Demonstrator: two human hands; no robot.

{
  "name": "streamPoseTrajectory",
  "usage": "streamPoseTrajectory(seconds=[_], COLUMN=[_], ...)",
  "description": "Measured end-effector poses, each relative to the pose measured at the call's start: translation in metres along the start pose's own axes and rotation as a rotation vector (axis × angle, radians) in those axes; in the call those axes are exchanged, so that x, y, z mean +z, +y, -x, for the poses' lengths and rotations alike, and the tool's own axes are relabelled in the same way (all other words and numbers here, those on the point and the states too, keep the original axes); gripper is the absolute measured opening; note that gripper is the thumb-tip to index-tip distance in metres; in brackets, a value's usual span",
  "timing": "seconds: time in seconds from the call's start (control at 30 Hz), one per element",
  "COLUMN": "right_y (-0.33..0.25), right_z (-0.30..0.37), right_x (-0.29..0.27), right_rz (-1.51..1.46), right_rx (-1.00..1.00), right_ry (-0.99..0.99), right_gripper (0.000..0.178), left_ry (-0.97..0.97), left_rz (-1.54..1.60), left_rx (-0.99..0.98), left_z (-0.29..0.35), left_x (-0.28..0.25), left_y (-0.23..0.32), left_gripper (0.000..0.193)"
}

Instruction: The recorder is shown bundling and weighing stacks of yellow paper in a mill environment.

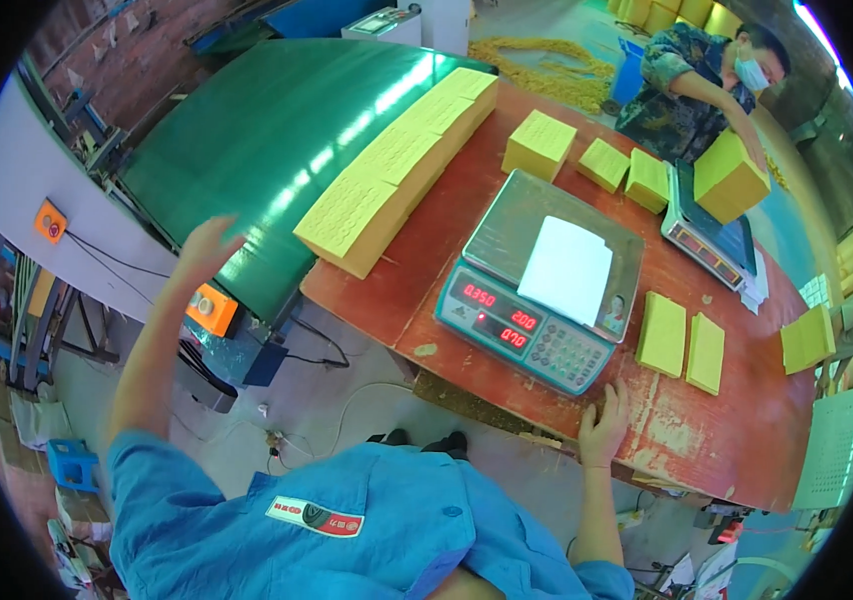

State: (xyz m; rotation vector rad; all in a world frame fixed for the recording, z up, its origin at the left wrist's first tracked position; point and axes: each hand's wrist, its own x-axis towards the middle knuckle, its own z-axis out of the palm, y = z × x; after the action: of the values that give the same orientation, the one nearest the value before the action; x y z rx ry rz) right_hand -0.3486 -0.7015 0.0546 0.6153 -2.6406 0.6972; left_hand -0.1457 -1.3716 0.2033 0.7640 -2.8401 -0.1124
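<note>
My left hand (212, 247) is at the near edge of a green conveyor belt (237, 150), its fingers stretched out and nothing in them. At the table's front edge my right hand (604, 425) rests with its fingers apart, just below a teal weighing scale (537, 345). White paper sheets (567, 268) lie on the scale's metal pan, and its red digits are lit. A long row of yellow paper stacks (397, 175) runs along the table beside the belt. To the right of the scale lie two thin yellow paper bundles (663, 335).
Across the red wooden table (397, 310), a masked co-worker (687, 85) has a hand on a yellow paper block (732, 180) on a second scale (692, 240). More yellow stacks (539, 145) stand at the back. An orange switch box (212, 308) sits below the belt; cables cross the floor.
</note>
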Motion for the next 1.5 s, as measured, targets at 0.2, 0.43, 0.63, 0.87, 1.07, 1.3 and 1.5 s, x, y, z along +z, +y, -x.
streamPoseTrajectory(seconds=[0.2, 0.43, 0.63, 0.87, 1.07, 1.3, 1.5], right_y=[-0.033, -0.209, -0.253, -0.275, -0.252, -0.21, -0.238], right_z=[0.007, 0.062, 0.064, 0.043, -0.04, -0.092, -0.071], right_x=[0.003, 0.053, 0.18, 0.115, -0.002, -0.031, 0.083], right_rz=[-0.127, -1.066, -1.923, -1.772, -1.104, -1.023, -1.576], right_rx=[-0.037, 0.301, 0.893, 0.371, -0.279, -0.497, -0.116], right_ry=[0.175, -0.521, -0.83, -0.926, -0.458, -0.282, -0.805], right_gripper=[0.04, 0.036, 0.046, 0.064, 0.076, 0.088, 0.075], left_ry=[0.037, 0.005, -0.007, -0.022, -0.319, -0.12, 0.071], left_rz=[0.334, 0.217, 0.316, 0.701, 1.877, 1.591, 1.233], left_rx=[-0.202, -0.229, 0.122, -0.133, -0.413, -0.374, -0.324], left_z=[-0.105, -0.069, 0.026, 0.098, 0.084, 0.06, 0.056], left_x=[0.086, 0.093, 0.087, 0.08, 0.057, 0.031, 0.014], left_y=[0.115, 0.151, 0.187, 0.17, 0.203, 0.249, 0.248], left_gripper=[0.065, 0.051, 0.053, 0.052, 0.048, 0.049, 0.049])
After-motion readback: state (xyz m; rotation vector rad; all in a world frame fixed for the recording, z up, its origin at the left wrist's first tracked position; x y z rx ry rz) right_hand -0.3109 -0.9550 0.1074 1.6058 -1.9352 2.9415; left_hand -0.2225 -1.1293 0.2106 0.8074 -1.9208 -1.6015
